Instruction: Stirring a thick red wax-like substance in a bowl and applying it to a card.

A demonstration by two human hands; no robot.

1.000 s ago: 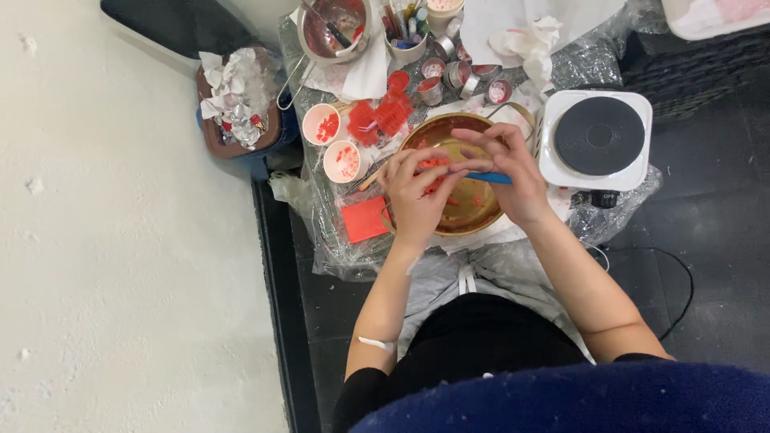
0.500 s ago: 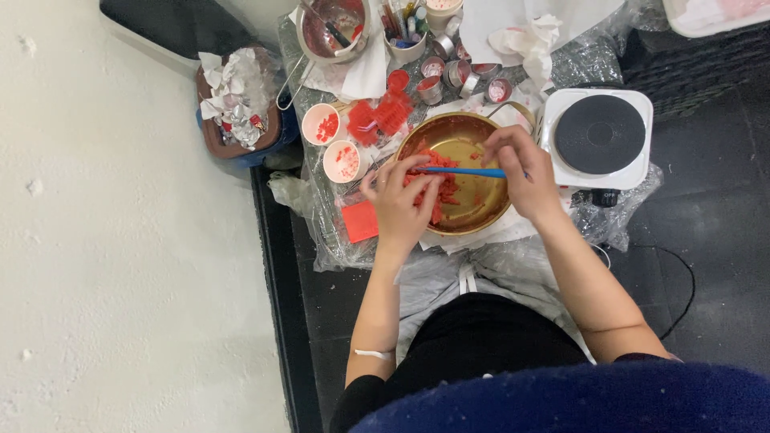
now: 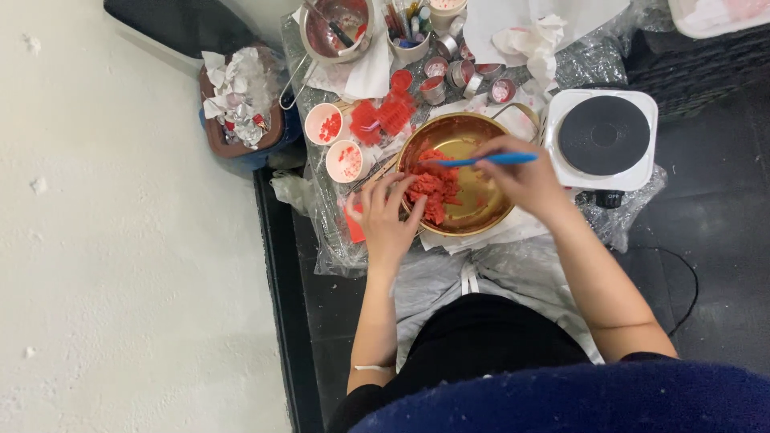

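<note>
Sitting at a cluttered table (image 3: 337,248) wrapped in clear plastic, working over a brass-coloured bowl (image 3: 461,172). Gripping a blue stick (image 3: 481,160) in the right hand (image 3: 525,180), fingers closed round it, tip now reaching down into the red lumps (image 3: 433,192) heaped on the near left side of the bowl. Resting the left hand (image 3: 385,220) on the bowl's left rim, fingers spread and curled, fingertips touching the red lumps; not clear whether pinching any. Compared with a moment ago, hands having drawn apart: left hand sliding back from the middle of the bowl to its edge, stick swinging further across the bowl, so more of the red heap showing. Looking like stirring or breaking up the lumps. Standing just left of the bowl, two small white cups (image 3: 337,140) holding red bits; sitting to the right, a white hotplate (image 3: 603,136).
</note>
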